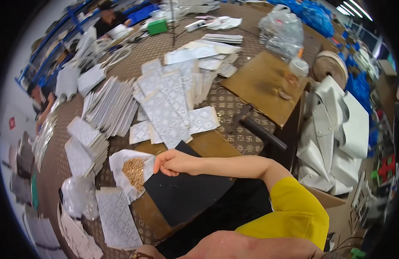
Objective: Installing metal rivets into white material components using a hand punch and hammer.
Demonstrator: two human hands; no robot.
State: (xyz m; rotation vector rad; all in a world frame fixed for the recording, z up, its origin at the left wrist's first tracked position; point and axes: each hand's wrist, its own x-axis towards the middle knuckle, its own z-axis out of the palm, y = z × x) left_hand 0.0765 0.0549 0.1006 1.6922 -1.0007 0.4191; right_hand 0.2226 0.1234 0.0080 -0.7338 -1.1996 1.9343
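Note:
My right hand (175, 163) reaches in from the right on a bare forearm below a yellow sleeve (294, 216). Its fingers are curled together at the edge of a white open bag (121, 166) of small gold-coloured metal pieces (134, 173). Whatever the fingertips pinch, if anything, is too small to make out. Below the hand lies a black sheet (186, 190) with a few tiny specks on it, over a brown board (150, 213). Skin shows along the lower edge, but my left hand is not in view.
Patterned white panels (165, 103) lie in overlapping piles ahead, with a fanned stack (111, 108) to their left. A dark bar (264, 134) sits near a second brown board (268, 86). White sheet material (333, 134) is at right. Two people (109, 19) are at far left.

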